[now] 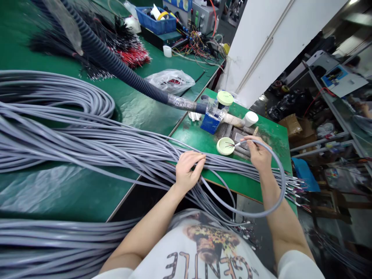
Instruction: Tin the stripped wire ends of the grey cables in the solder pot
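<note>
My right hand pinches a grey cable near its stripped end. Thin dark wires fan out from that end over a round, pale yellow-green dish. The cable loops round to the right and back below my hands. My left hand rests at the long bundle of grey cables, thumb and fingertips close together; what they hold, if anything, is too small to tell. Many cable ends with coloured wires lie to the right of my right forearm.
A corrugated hose crosses overhead to a blue box. Near it stand a white round container and a yellow-green lid. A plastic bag, black and red wires and a blue bin lie further back.
</note>
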A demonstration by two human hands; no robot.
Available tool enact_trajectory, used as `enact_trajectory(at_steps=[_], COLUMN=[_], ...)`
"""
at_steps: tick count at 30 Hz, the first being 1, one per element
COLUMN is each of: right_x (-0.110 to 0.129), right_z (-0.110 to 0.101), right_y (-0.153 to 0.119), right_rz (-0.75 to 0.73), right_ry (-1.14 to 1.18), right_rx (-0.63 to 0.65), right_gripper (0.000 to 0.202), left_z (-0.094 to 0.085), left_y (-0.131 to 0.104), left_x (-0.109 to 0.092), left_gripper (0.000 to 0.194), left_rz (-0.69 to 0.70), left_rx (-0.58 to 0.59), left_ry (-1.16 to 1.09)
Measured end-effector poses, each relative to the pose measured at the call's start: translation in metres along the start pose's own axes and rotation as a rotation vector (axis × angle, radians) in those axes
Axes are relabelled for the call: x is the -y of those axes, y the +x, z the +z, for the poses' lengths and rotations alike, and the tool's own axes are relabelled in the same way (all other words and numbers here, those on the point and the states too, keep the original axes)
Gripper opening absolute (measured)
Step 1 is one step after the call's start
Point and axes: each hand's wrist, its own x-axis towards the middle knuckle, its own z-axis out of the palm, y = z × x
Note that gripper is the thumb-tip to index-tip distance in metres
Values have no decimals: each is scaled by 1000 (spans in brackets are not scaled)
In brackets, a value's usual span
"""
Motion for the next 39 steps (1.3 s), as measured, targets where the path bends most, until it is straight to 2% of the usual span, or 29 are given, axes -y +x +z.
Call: enact_trajectory(at_steps=[5, 15, 26, 30, 34, 39], right_x=[-14, -29, -26, -19, -14, -39], right_z=[18, 34, 38, 31, 11, -11], right_y=[10, 13, 13, 15, 23, 36], right_rz=[30, 88, 72, 57, 46, 68], right_ry=[-1, -15, -57, -66, -106, -210], right_rx=[56, 149, 160, 137, 18, -112], right_gripper=[22, 24, 24, 23, 23, 27], left_z=[4, 3, 4, 4, 4, 4], left_y=[-6, -5, -5, -6, -6, -7], left_x=[16, 16, 15, 16, 17, 19], left_gripper=[14, 15, 14, 14, 15, 14], left_rz=[37, 70, 83, 84, 85, 86], left_rx=[27, 60, 72, 72, 76, 92], left_ry=[153, 212, 250, 258, 258, 275])
